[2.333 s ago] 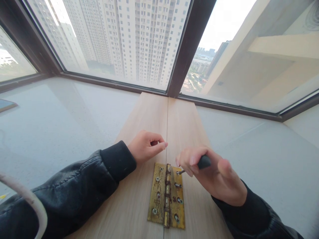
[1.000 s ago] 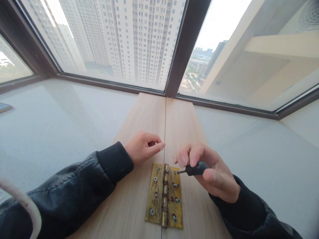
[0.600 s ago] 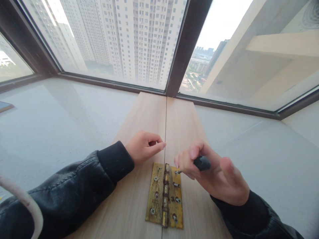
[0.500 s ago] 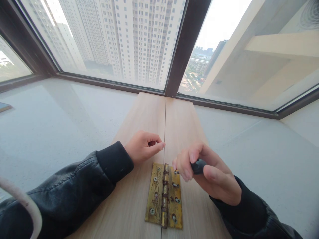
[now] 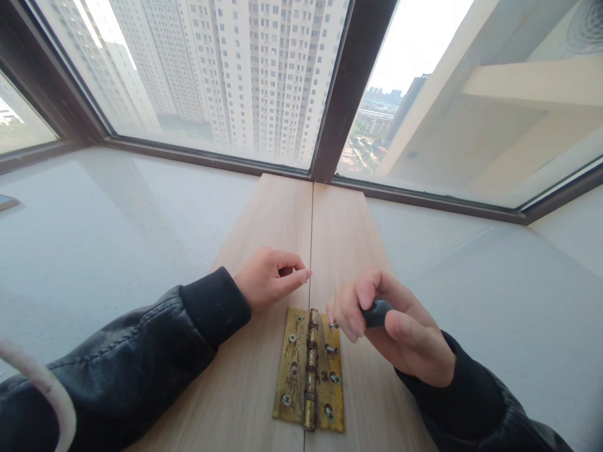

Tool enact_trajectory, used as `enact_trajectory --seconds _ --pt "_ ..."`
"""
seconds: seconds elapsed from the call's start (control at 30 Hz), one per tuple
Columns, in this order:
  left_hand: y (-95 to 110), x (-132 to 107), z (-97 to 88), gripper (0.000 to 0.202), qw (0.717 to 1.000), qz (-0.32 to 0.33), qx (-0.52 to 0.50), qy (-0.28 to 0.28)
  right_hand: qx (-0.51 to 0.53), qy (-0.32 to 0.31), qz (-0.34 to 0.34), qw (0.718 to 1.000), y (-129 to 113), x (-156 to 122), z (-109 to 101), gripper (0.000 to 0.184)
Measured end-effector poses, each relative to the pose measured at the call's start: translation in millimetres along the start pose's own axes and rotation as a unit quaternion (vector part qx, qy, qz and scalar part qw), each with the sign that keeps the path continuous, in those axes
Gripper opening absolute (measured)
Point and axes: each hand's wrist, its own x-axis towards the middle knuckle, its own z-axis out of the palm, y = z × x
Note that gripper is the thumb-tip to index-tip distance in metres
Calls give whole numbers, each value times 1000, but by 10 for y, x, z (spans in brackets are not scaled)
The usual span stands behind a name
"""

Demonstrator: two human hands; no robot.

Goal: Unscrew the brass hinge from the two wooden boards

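A worn brass hinge (image 5: 308,370) lies across the seam between two pale wooden boards. Cross-head screws sit in its left leaf; those in the right leaf stand up and lean at angles. My right hand (image 5: 391,326) is closed around the black handle of what looks like a screwdriver (image 5: 375,313), held over the upper right corner of the hinge. The tool's shaft and tip are hidden by my fingers. My left hand (image 5: 273,277) rests on the left board just above the hinge, fingers curled and thumb against the forefinger, with nothing visible in them.
The wooden boards (image 5: 287,213) run up to a dark window frame (image 5: 325,144). White surface (image 5: 141,220) lies on both sides. A pale curved tube (image 5: 51,389) crosses the lower left corner, and the edge of a flat object (image 5: 7,202) shows at far left.
The whole view has shifted very slightly. Both hands, the screwdriver and the hinge keep practically the same places relative to each other.
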Motion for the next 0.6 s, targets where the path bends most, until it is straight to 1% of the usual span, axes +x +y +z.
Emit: enact_trajectory --seconds 0.03,0.1,0.2,0.27,0.37,0.4,0.47,0.53,0.6 --pt "-2 1 1 36 1000 0 -1 -1 -9 7 -6 1000 6 1 -25 19" --pt "-4 6 2 36 1000 -1 -2 -2 -26 14 -20 999 23 0 -67 21" --pt "-1 10 2 37 1000 0 -4 -3 -22 -1 -28 999 43 -2 -69 31" --pt "-1 9 3 37 1000 0 -2 -2 -2 -15 -20 1000 40 2 -31 39" --pt "-14 7 8 37 1000 4 4 0 27 -14 2 1000 15 14 27 49" --pt "-20 6 9 37 1000 5 5 1 33 -12 9 999 6 18 35 49" --pt "-30 5 11 37 1000 6 4 2 36 -11 13 999 -6 21 25 39" --pt "-34 4 10 37 1000 5 2 1 25 -6 4 1000 -5 21 -15 25" --pt "-31 3 8 36 1000 3 1 -2 5 7 -14 1000 6 20 -68 21"
